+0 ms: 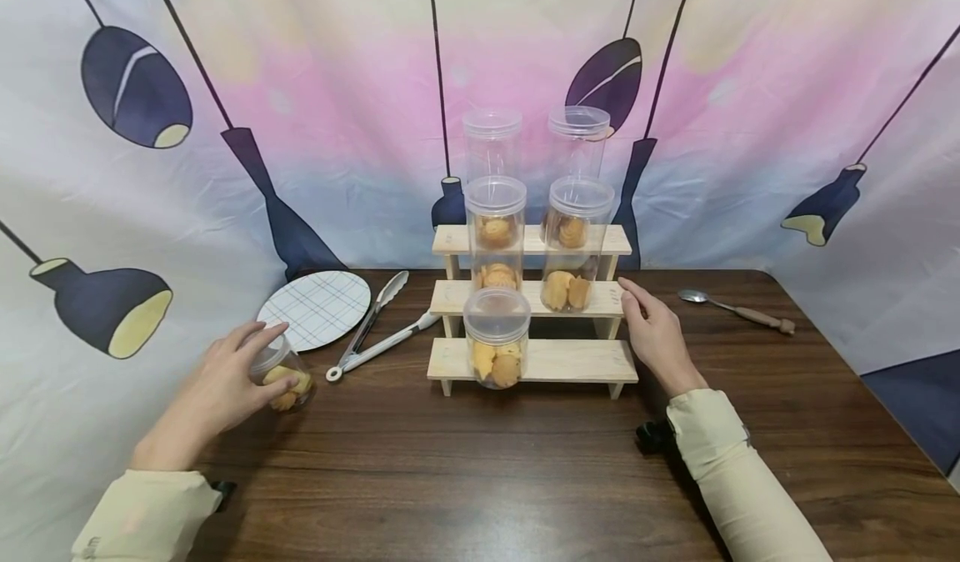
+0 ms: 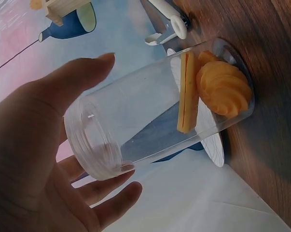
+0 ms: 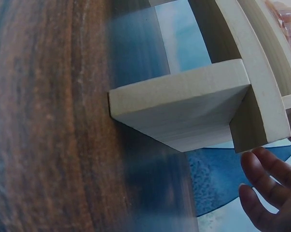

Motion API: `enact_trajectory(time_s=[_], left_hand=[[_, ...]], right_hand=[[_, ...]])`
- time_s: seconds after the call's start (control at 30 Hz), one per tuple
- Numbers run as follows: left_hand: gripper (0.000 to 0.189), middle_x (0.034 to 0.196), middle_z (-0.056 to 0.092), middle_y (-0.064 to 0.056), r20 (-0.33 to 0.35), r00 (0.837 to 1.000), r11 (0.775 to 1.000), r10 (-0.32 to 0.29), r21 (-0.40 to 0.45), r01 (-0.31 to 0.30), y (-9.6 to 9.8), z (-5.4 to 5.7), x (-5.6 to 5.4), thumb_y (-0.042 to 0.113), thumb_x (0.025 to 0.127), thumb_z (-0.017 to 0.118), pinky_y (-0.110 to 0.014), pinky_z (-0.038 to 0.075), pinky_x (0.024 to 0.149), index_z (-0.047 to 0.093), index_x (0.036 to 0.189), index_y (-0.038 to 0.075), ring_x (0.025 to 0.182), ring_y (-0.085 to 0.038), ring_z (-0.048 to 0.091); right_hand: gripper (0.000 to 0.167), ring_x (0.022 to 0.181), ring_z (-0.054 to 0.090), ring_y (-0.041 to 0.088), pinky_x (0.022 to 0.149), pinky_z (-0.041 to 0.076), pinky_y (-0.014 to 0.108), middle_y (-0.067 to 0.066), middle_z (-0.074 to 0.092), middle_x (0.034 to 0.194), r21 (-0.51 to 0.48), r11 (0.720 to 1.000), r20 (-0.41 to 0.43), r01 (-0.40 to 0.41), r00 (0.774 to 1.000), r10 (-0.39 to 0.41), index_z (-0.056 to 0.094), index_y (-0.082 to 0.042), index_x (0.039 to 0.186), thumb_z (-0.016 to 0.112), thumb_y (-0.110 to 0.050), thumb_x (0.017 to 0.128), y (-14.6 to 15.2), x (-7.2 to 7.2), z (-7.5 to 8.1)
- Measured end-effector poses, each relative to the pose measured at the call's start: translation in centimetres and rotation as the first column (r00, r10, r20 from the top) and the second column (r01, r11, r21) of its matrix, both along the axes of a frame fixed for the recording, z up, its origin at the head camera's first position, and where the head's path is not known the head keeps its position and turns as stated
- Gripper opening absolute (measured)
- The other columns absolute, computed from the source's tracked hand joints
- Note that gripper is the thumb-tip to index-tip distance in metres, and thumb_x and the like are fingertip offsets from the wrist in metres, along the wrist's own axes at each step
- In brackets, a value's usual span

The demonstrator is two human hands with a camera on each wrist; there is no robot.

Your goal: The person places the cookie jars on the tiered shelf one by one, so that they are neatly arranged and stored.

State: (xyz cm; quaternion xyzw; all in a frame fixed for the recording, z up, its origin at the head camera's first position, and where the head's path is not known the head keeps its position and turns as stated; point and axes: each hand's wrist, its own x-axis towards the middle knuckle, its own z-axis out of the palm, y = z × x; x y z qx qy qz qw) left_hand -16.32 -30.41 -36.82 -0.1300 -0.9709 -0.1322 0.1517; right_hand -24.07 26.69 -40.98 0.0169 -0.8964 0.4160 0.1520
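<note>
My left hand (image 1: pixel 220 381) is around a clear lidded jar (image 2: pixel 150 111) at the table's left, thumb spread on one side and fingertips right at the lid. Piped cookies (image 2: pixel 225 89) lie at the jar's bottom. In the left wrist view a gap shows between thumb and jar wall. My right hand (image 1: pixel 660 337) is at the right end of a three-step wooden stand (image 1: pixel 577 360), its relaxed fingertips by the middle board's end. Two jars of cookies stand on the top step, two more on the middle step, and one jar (image 1: pixel 497 341) on the bottom step.
Behind the left jar lies a white checked plate (image 1: pixel 318 303), with metal tongs (image 1: pixel 382 345) spread beside it. A spoon (image 1: pixel 738 308) with a wooden handle rests at the right. A printed cloth (image 1: pixel 360 87) hangs behind the wooden table (image 1: pixel 480 479).
</note>
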Motion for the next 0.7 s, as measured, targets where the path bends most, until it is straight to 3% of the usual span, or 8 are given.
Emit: enact_trajectory(time_s=[0.27,0.5,0.7], left_hand=[[0.071,0.140,0.039,-0.035,0.035,0.999,1.000,0.011,0.016,-0.011,0.14,0.07,-0.13,0.018,0.079,0.083,-0.072,0.036,0.090,0.050,0.141,0.006,0.117,-0.061,0.040],[0.069,0.139,0.040,-0.035,0.014,1.000,1.000,-0.002,0.022,0.002,0.05,0.02,-0.10,0.016,0.079,0.082,-0.072,0.036,0.089,0.051,0.140,0.006,0.116,-0.061,0.041],[0.069,0.138,0.041,-0.035,0.010,1.000,1.000,-0.003,0.016,0.003,-0.01,-0.09,-0.18,0.016,0.078,0.083,-0.072,0.036,0.090,0.052,0.139,0.005,0.115,-0.061,0.042]], right_hand=[[0.055,0.118,0.055,0.035,0.097,0.042,0.055,0.018,0.061,0.128,-0.006,1.000,-0.001,-0.008,1.000,0.008,0.044,-0.024,0.152,0.032,-0.052,0.106,0.04,0.02,0.01],[0.055,0.095,0.055,0.031,0.084,0.040,0.046,0.019,0.061,0.093,0.001,1.000,-0.003,-0.007,1.000,0.007,0.044,-0.025,0.152,0.032,-0.051,0.106,0.00,-0.02,0.15],[0.055,0.098,0.055,0.031,0.086,0.041,0.047,0.018,0.063,0.100,0.001,1.000,0.002,-0.005,1.000,0.005,0.044,-0.025,0.152,0.031,-0.051,0.106,-0.02,0.12,0.08]])
